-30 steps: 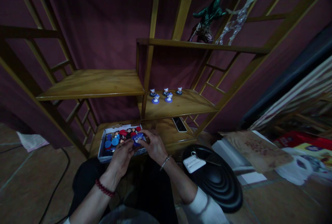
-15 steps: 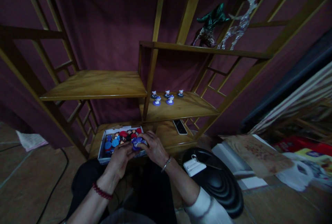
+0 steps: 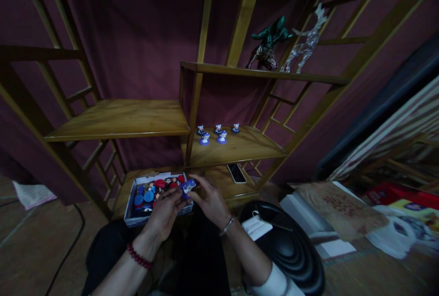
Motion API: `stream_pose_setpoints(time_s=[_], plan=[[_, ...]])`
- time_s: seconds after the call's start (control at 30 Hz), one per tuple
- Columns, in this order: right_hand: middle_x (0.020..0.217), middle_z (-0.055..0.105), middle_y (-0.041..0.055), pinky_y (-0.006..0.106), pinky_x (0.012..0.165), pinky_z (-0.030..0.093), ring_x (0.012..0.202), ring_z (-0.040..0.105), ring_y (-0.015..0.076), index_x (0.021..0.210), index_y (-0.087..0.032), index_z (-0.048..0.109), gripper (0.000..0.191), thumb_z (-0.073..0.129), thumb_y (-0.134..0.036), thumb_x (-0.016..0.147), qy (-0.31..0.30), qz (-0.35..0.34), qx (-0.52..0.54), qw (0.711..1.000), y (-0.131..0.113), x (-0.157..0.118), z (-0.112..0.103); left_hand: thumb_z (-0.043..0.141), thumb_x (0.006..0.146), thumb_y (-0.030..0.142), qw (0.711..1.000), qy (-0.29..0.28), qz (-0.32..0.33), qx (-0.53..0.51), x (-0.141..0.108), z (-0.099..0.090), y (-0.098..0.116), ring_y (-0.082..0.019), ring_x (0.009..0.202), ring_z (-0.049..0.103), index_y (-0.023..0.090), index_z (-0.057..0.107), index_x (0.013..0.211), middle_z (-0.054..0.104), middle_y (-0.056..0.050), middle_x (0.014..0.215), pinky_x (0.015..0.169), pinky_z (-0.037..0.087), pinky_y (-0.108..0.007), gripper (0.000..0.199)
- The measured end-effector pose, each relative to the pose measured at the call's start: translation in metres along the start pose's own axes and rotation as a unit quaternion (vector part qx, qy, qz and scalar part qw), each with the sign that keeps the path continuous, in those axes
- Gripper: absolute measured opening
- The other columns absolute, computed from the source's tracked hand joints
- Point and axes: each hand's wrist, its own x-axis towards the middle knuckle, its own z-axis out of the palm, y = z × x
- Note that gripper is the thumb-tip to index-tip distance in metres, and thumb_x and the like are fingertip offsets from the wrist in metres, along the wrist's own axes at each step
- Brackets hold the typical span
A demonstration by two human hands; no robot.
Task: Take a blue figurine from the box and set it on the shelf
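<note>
Centrally, a small purple-and-white figurine (image 3: 188,187) is held up in both hands, above the near right part of an open box (image 3: 136,222). The right hand (image 3: 213,202) grasps it between thumb and fingers from one side; the left hand (image 3: 163,213) grips it low on the other, its fingers curled. A dark red beaded bracelet (image 3: 139,257) circles the left wrist, a silver bangle (image 3: 227,226) the right. Inside the box lie crowded small figures, among them red pieces and round blue bases (image 3: 148,196); most are too small to tell apart. From where I stand, the box rests on the lowest board of a wooden shelf unit, with a phone (image 3: 236,173) lying farther right on that board. On the shelf (image 3: 240,150) above it, two purple figurines (image 3: 222,137) stand in front of three dark-based figurines (image 3: 218,129). Higher still are a green statue (image 3: 269,42) and a clear deer (image 3: 305,48), side by side. On the floor at right, a white case (image 3: 256,228) sits on a black rippled object (image 3: 291,255), near a plastic bag (image 3: 394,237).
</note>
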Motion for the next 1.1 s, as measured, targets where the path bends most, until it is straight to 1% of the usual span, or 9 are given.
stream_pose_setpoints(time_s=[0.1, 0.17, 0.27, 0.37, 0.5, 0.67, 0.8, 0.97, 1.1], plan=[[0.106, 0.058, 0.0036, 0.03, 0.079, 0.048, 0.087, 0.056, 0.0156, 0.118, -0.025, 0.048, 0.046, 0.062, -0.03, 0.074, 0.026, 0.04, 0.024, 0.999, 0.005, -0.008, -0.004, 0.055, 0.071, 0.004, 1.0, 0.01, -0.003, -0.001, 0.003, 0.009, -0.003, -0.014, 0.068, 0.062, 0.011, 0.062, 0.063, 0.066, -0.006, 0.072, 0.07, 0.052, -0.029, 0.013], [0.106, 0.059, 0.0047, 0.031, 0.08, 0.048, 0.09, 0.056, 0.0167, 0.119, -0.023, 0.048, 0.049, 0.062, -0.033, 0.073, 0.033, 0.058, 0.036, 0.997, 0.008, -0.013, -0.007, 0.054, 0.072, 0.004, 1.0, 0.007, -0.006, -0.002, 0.006, 0.015, -0.006, -0.013, 0.068, 0.062, 0.011, 0.063, 0.066, 0.066, -0.007, 0.073, 0.067, 0.052, -0.027, 0.013], [0.107, 0.059, 0.0063, 0.033, 0.083, 0.047, 0.095, 0.056, 0.0187, 0.119, -0.021, 0.048, 0.051, 0.063, -0.035, 0.072, 0.036, 0.077, 0.047, 0.995, 0.01, -0.018, -0.012, 0.054, 0.071, 0.006, 1.0, -0.016, -0.008, 0.008, 0.009, 0.023, -0.009, -0.014, 0.069, 0.062, 0.01, 0.065, 0.069, 0.067, -0.007, 0.075, 0.065, 0.051, -0.025, 0.011], [0.109, 0.059, 0.0069, 0.035, 0.086, 0.046, 0.095, 0.056, 0.0196, 0.118, -0.02, 0.048, 0.053, 0.065, -0.036, 0.07, 0.041, 0.093, 0.047, 0.994, 0.013, -0.021, -0.016, 0.056, 0.07, 0.008, 0.999, -0.037, -0.011, 0.02, 0.009, 0.032, -0.012, -0.014, 0.068, 0.062, 0.009, 0.065, 0.07, 0.067, -0.007, 0.074, 0.063, 0.05, -0.024, 0.009], [0.107, 0.06, 0.0069, 0.036, 0.086, 0.046, 0.093, 0.058, 0.0202, 0.117, -0.02, 0.05, 0.052, 0.065, -0.035, 0.07, 0.067, 0.095, 0.05, 0.992, 0.019, -0.022, -0.02, 0.056, 0.07, 0.008, 0.999, -0.041, -0.018, 0.016, 0.01, 0.044, -0.015, -0.013, 0.067, 0.061, 0.01, 0.065, 0.068, 0.067, -0.006, 0.073, 0.063, 0.049, -0.023, 0.009], [0.099, 0.062, 0.0057, 0.034, 0.083, 0.047, 0.088, 0.059, 0.0191, 0.112, -0.02, 0.053, 0.043, 0.062, -0.034, 0.073, 0.089, 0.091, 0.054, 0.99, 0.024, -0.021, -0.028, 0.056, 0.07, 0.007, 0.999, -0.032, -0.021, 0.004, 0.011, 0.059, -0.02, -0.011, 0.068, 0.059, 0.011, 0.064, 0.065, 0.065, -0.004, 0.071, 0.063, 0.047, -0.021, 0.011], [0.1, 0.062, 0.006, 0.033, 0.081, 0.047, 0.088, 0.059, 0.0187, 0.108, -0.019, 0.054, 0.037, 0.06, -0.035, 0.075, 0.109, 0.094, 0.059, 0.988, 0.028, -0.021, -0.036, 0.055, 0.07, 0.006, 0.999, -0.03, -0.028, -0.002, 0.012, 0.071, -0.026, -0.01, 0.065, 0.058, 0.012, 0.063, 0.063, 0.064, -0.003, 0.069, 0.062, 0.046, -0.021, 0.011], [0.096, 0.063, 0.0059, 0.033, 0.08, 0.048, 0.086, 0.06, 0.0189, 0.105, -0.019, 0.057, 0.036, 0.061, -0.035, 0.073, 0.125, 0.094, 0.053, 0.986, 0.034, -0.022, -0.049, 0.057, 0.069, 0.008, 0.998, -0.04, -0.038, 0.014, 0.015, 0.082, -0.031, -0.01, 0.068, 0.058, 0.012, 0.063, 0.065, 0.064, -0.004, 0.071, 0.067, 0.046, -0.023, 0.008], [0.096, 0.064, 0.0063, 0.034, 0.079, 0.049, 0.084, 0.061, 0.0194, 0.104, -0.019, 0.058, 0.037, 0.063, -0.037, 0.072, 0.13, 0.104, 0.049, 0.985, 0.039, -0.02, -0.06, 0.062, 0.064, 0.01, 0.998, -0.039, -0.038, 0.026, 0.016, 0.092, -0.033, -0.01, 0.067, 0.057, 0.013, 0.062, 0.062, 0.064, -0.003, 0.07, 0.07, 0.045, -0.024, 0.004]])
